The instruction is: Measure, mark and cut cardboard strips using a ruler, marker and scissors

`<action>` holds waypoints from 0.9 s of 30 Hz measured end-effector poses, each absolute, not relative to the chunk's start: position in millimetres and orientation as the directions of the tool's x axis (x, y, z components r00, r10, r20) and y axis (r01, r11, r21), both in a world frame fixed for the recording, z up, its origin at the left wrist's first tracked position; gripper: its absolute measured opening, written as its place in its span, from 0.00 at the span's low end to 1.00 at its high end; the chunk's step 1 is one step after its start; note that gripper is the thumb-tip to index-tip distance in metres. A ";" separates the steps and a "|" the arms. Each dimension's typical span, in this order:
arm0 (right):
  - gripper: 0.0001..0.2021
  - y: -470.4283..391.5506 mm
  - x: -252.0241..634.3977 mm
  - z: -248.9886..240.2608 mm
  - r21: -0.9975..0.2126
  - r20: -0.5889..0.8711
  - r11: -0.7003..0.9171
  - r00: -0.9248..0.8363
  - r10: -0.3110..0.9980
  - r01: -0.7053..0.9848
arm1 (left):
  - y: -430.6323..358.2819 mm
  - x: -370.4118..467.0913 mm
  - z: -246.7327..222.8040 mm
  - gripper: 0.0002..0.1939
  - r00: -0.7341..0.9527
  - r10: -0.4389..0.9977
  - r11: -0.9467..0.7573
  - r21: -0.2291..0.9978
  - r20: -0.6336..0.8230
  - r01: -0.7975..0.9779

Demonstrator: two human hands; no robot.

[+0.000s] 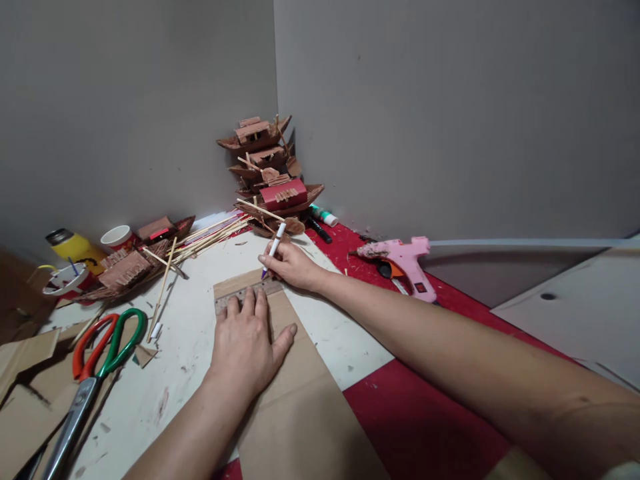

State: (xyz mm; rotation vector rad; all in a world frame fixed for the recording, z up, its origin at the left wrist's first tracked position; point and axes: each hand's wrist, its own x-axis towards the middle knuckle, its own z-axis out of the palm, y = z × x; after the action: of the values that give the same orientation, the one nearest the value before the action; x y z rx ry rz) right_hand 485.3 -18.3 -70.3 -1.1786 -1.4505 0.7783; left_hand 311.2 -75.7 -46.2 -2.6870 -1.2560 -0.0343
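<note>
Spread flat with the fingers reaching forward, the left hand (246, 343) presses a narrow, grey, marked ruler (273, 287) against a long sheet of plain brown cardboard (300, 393), while the right hand (295, 268) grips a slim white pen (275, 243) with a purple tip. That cardboard lies directly beneath the left hand and runs back from the ruler toward the bottom of the view; its far edge sits just beyond the left fingertips, and the right hand is at its far right corner, the pen's tip down by the ruler's far edge. Under it all is a table (375, 400) patterned in white and red. Left of the left hand lie large scissors (97, 363) with orange and green handles, near folded brown cardboard pieces (30, 373). Past the right forearm rests a pink glue gun (407, 263). Farther off, thin pale wooden sticks (215, 241) lie between two brown model boats on the left (123, 273) and a stack of similar boats (265, 160) in the corner of the grey walls (425, 120). Beside the left boats stands a white-rimmed paper cup (117, 238), near a yellow bottle with a black cap (77, 250).
</note>
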 end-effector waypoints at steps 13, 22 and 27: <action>0.13 -18.0 484.7 -69.8 -0.895 0.346 0.320 0.030 0.938 0.311 | -75.9 310.1 -46.5 0.39 0.650 0.754 -0.635 -0.142 0.099 0.759; 0.15 -17.6 485.1 -72.1 -0.900 0.356 0.326 0.055 0.933 0.290 | -75.2 312.2 -47.0 0.39 0.648 0.755 -0.634 -0.143 0.100 0.760; 0.11 -19.0 484.5 -70.2 -0.889 0.362 0.335 0.031 0.932 0.313 | -75.4 311.4 -47.0 0.39 0.648 0.756 -0.634 -0.143 0.091 0.760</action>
State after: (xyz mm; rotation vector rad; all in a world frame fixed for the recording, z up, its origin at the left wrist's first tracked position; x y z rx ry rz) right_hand 484.5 -19.0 -70.2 -1.1841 -1.5092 0.7118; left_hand 311.4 -75.4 -47.0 -2.6961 -1.2511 -0.0337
